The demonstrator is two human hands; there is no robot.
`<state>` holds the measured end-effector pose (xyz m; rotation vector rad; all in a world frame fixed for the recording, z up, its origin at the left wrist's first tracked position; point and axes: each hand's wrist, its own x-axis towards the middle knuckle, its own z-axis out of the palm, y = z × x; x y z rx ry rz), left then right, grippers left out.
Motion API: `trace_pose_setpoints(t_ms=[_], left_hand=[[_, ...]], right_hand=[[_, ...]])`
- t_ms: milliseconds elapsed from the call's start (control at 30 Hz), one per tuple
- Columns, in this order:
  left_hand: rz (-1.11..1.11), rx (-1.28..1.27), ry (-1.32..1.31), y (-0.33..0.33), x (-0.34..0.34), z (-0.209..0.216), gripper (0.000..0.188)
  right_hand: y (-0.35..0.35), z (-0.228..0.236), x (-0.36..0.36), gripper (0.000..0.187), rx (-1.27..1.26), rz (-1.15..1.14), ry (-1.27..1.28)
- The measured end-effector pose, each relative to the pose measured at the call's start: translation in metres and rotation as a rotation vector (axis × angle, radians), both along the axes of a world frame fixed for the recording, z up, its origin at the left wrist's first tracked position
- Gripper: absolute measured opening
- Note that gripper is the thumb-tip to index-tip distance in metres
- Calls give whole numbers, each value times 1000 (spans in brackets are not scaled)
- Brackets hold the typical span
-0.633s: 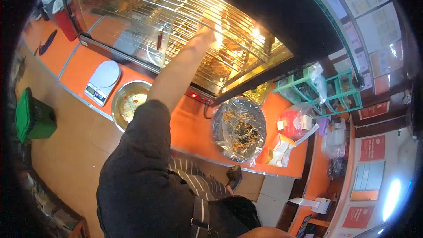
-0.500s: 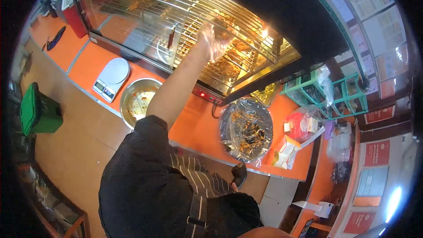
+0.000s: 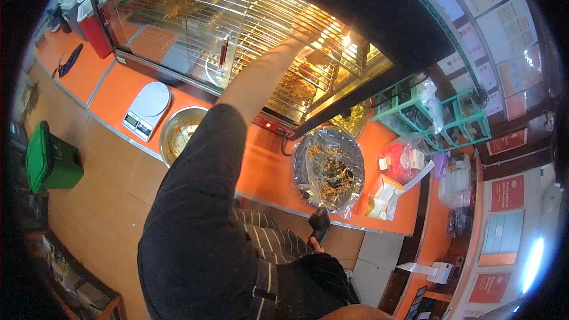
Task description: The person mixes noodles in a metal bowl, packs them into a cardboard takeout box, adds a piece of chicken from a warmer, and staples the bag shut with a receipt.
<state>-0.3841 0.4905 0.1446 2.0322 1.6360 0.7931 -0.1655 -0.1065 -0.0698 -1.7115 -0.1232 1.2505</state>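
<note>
Left hand (image 3: 309, 34) is stretched far up and forward into the glass warming cabinet (image 3: 195, 29), resting on or just over its wire rack (image 3: 284, 15); glare hides the fingers, so whether it is open or gripping cannot be told. Browned fried pieces (image 3: 296, 86) lie just below and toward the person from that hand, on the lower shelf, the rack's bars running left to right. No right hand shows.
</note>
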Motion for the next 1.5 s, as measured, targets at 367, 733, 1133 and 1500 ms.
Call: trace_pose_setpoints(t_ms=[367, 733, 1133, 1500], left_hand=[[-196, -206, 370, -58, 26, 7, 48], [-112, -578, -1651, -218, -16, -71, 27], [-935, -488, -120, -269, 182, -174, 54], [-525, 11, -232, -245, 164, -197, 37]], right_hand=[[-42, -11, -3, 34, -167, -104, -10], [-25, 32, -18, 35, 109, -87, 11], [-9, 28, -5, 36, 117, -267, 22], [81, 88, 27, 38, 5, -6, -510]])
